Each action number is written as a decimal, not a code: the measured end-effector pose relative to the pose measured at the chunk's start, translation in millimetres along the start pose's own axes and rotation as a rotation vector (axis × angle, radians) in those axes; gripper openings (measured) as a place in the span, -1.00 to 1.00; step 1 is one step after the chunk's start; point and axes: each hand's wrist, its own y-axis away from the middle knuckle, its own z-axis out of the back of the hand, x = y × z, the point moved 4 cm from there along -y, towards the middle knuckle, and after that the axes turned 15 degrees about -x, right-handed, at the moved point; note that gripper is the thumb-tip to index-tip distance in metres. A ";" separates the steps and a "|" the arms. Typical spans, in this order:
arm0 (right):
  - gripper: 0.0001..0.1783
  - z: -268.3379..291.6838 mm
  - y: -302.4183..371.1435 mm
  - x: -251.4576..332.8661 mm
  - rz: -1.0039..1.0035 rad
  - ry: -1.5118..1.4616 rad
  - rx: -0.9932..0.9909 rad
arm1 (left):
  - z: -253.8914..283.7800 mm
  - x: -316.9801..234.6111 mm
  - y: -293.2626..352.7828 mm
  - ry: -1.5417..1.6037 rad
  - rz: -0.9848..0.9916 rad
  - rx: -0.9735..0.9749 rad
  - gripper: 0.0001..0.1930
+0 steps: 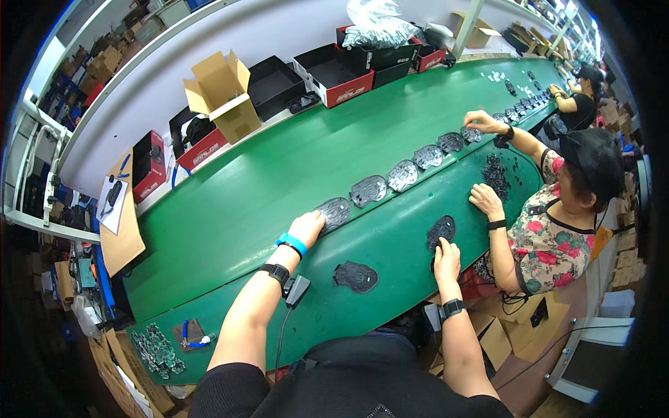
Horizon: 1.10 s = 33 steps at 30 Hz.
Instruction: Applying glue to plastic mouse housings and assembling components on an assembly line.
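Note:
My left hand (306, 226) reaches out over the green bench, its fingers closed on the near edge of a grey, mouse-shaped plastic shell (334, 213). That shell is the nearest in a row of similar ones, with another shell (368, 191) just beyond it. My right hand (447, 261) pinches the lower edge of a black mouse-shaped shell (441, 230); the fingertips are partly hidden. Between my arms, a third black shell (356, 276) lies flat on the green surface, touched by neither hand.
A co-worker (557, 216) sits at the right, hands over the bench beside a pile of small black parts (495, 176). Small circuit boards (159, 350) and blue-handled pliers (187, 334) lie at the near left. Open boxes (223, 97) line the far edge.

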 end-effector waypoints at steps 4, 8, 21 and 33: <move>-0.81 -0.6 -5.9 7.2 0.114 0.028 -0.025 | 15.6 -7.3 0.7 -0.012 0.079 -0.071 -0.80; -0.89 1.2 -13.2 9.0 0.206 -0.053 -0.052 | 24.7 -29.8 12.4 0.260 0.217 -0.272 -0.81; -0.89 -5.5 52.9 182.6 0.621 -0.457 0.125 | -30.3 -91.5 68.2 1.638 1.224 -0.078 -0.75; -0.70 20.7 25.6 0.6 -0.011 -0.054 0.032 | 21.3 67.3 108.8 1.040 1.277 -0.204 -0.64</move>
